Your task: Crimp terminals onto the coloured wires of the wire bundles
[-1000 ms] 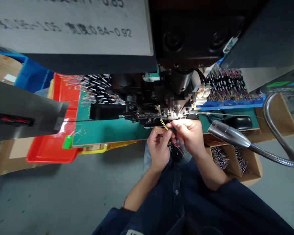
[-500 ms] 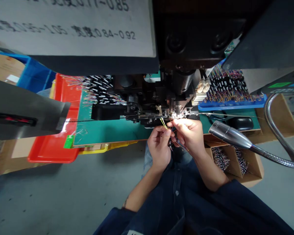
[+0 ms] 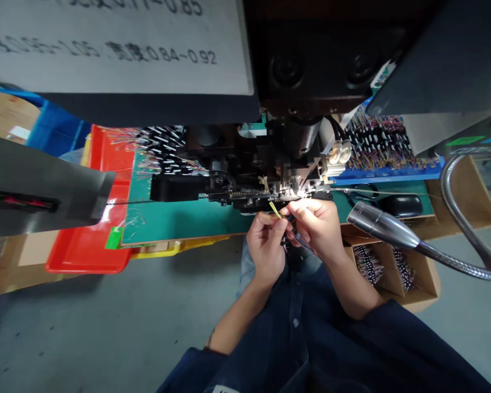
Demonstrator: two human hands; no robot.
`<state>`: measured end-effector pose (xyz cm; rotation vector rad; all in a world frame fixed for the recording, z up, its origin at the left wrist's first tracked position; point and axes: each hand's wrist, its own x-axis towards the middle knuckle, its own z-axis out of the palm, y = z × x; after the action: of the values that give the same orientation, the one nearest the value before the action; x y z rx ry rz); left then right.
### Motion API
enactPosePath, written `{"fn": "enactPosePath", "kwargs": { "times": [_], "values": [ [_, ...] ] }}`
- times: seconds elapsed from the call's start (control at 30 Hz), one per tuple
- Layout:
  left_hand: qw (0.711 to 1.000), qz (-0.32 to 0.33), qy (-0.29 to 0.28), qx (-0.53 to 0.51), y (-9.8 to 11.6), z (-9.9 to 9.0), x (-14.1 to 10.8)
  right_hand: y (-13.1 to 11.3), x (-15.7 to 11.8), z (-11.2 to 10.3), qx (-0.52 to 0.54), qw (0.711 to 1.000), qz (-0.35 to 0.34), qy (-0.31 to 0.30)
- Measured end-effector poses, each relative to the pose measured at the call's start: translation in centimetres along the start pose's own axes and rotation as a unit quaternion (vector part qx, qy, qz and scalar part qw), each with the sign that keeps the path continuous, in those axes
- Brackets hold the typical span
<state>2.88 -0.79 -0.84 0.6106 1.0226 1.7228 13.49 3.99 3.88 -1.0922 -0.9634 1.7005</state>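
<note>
My left hand is closed, thumb against fingers, around a small bundle of thin wires; yellow-green wires stick up from its fingertips. Close on its right, my right hand pinches part of the same bundle, its fingertips just below the lit working point of a dark crimping machine. Dark and coloured wire lengths hang down between the two hands. Fingers hide most of the bundle, and which single wire the right fingertips grip is too small to tell.
Wire bundles with black sleeves lie at the left and in a blue tray at the right. A bendable metal lamp reaches in from the right. Below stands a cardboard box; a red tray is at the left.
Light at the machine's working point looks brighter, and a part of the tooling there has shifted. The yellow-green wires have tilted slightly in my left hand. Both hands stay nearly in place.
</note>
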Motion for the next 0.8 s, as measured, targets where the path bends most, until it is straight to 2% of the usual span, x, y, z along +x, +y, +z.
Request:
{"fn": "enactPosePath", "kwargs": {
  "times": [0.3, 0.53, 0.63, 0.8],
  "values": [
    [1.000, 0.018, 0.011, -0.016, 0.1, 0.3, 0.3, -0.5, -0.1, 0.4, -0.028, 0.999, -0.002, 0.027],
    [0.999, 0.032, 0.015, 0.000, 0.1, 0.3, 0.4, 0.1, 0.2, 0.1, -0.043, 0.998, -0.025, 0.027],
    [1.000, 0.026, 0.001, -0.015, 0.1, 0.3, 0.4, -0.4, -0.1, 0.1, -0.057, 0.997, -0.043, 0.014],
    [0.999, 0.009, -0.030, -0.018, 0.1, 0.1, 0.2, -1.7, -0.8, 0.3, -0.068, 0.998, -0.008, -0.008]
  ]
}}
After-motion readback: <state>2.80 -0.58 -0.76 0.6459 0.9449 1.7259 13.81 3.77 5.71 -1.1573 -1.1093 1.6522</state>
